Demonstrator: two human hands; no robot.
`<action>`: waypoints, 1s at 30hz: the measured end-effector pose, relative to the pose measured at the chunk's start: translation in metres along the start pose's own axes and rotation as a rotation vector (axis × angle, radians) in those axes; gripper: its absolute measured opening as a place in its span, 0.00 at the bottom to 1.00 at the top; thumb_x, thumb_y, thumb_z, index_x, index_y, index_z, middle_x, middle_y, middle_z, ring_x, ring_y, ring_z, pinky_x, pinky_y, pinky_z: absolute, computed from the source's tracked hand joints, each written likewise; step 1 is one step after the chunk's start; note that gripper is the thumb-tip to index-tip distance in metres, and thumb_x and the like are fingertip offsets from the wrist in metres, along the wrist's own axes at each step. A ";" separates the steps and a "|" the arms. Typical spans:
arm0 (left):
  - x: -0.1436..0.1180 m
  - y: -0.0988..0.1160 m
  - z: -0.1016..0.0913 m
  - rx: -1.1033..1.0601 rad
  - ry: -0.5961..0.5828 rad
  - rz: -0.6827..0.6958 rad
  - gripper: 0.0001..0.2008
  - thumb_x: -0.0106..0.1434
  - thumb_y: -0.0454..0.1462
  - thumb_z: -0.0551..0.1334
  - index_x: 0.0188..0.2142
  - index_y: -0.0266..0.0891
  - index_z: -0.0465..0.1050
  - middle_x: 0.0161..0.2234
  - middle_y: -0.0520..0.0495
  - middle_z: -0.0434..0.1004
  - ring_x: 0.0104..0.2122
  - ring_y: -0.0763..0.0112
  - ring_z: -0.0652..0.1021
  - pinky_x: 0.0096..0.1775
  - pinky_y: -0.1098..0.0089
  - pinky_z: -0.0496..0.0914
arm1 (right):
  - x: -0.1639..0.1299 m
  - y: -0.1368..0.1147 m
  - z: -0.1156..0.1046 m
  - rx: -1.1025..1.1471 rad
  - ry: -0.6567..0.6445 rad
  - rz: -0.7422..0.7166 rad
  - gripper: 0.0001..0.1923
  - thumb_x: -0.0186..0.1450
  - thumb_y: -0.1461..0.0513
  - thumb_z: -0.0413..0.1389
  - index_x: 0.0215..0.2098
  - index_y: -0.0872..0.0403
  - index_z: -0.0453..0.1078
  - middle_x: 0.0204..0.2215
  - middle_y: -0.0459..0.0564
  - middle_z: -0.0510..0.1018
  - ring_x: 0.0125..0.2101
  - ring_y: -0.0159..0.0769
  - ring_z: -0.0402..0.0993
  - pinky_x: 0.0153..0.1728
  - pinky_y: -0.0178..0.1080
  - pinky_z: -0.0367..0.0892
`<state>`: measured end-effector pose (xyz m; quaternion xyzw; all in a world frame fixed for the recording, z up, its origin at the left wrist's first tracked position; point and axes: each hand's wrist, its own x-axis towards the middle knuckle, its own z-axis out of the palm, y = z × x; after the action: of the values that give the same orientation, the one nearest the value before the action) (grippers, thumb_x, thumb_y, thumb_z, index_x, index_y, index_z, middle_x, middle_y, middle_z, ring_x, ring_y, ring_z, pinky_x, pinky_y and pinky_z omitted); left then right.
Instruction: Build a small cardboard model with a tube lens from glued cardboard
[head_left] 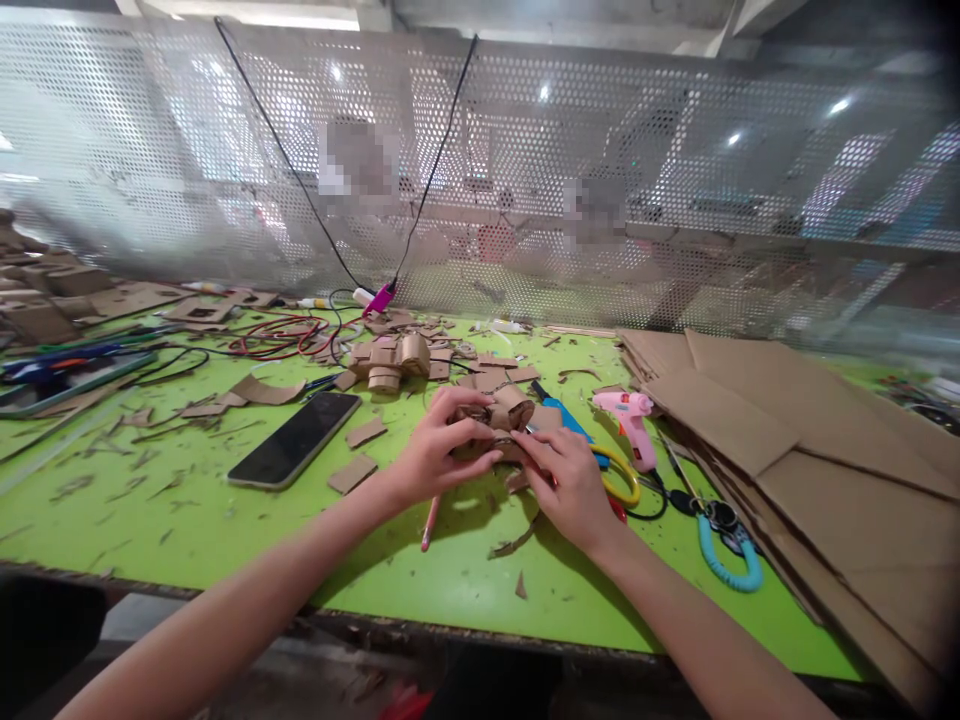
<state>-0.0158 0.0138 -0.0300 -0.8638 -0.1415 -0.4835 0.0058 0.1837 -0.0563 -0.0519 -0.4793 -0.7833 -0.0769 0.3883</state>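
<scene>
Brown cardboard (512, 406) sat just below the frame's centre, grasped by the left hand (439, 448), fingers arched over its left side; the right hand (571, 482), angled in from lower right, laid fingertips on it, its grip unclear.

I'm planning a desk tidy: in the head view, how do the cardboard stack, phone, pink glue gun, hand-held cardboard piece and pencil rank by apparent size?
1. Cardboard stack
2. Phone
3. Pink glue gun and hand-held cardboard piece, unranked: they look alike, and the piece is partly covered
4. Pencil, judging its visible part
</scene>
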 end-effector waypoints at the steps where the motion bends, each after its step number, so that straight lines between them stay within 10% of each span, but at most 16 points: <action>1: 0.000 0.000 0.000 0.008 0.010 -0.005 0.06 0.57 0.36 0.65 0.34 0.39 0.71 0.45 0.42 0.67 0.43 0.64 0.71 0.43 0.62 0.71 | 0.000 -0.001 0.000 0.018 -0.009 0.012 0.16 0.66 0.65 0.50 0.51 0.52 0.71 0.38 0.53 0.77 0.39 0.41 0.71 0.41 0.46 0.65; 16: 0.004 0.011 -0.003 0.147 0.241 0.188 0.08 0.55 0.36 0.67 0.35 0.42 0.71 0.42 0.44 0.66 0.44 0.61 0.68 0.41 0.59 0.72 | -0.003 -0.021 -0.002 0.258 -0.011 0.067 0.25 0.64 0.63 0.53 0.60 0.51 0.61 0.51 0.55 0.73 0.52 0.43 0.67 0.53 0.50 0.65; 30: -0.004 0.010 0.013 0.192 0.158 0.102 0.08 0.56 0.35 0.67 0.36 0.43 0.73 0.43 0.44 0.69 0.45 0.61 0.67 0.44 0.60 0.70 | -0.003 -0.019 0.007 0.777 -0.082 0.409 0.24 0.62 0.60 0.55 0.56 0.52 0.63 0.50 0.55 0.75 0.48 0.43 0.73 0.50 0.50 0.69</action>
<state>-0.0051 0.0054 -0.0392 -0.8245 -0.1422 -0.5334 0.1242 0.1652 -0.0653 -0.0540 -0.4454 -0.6580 0.3210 0.5154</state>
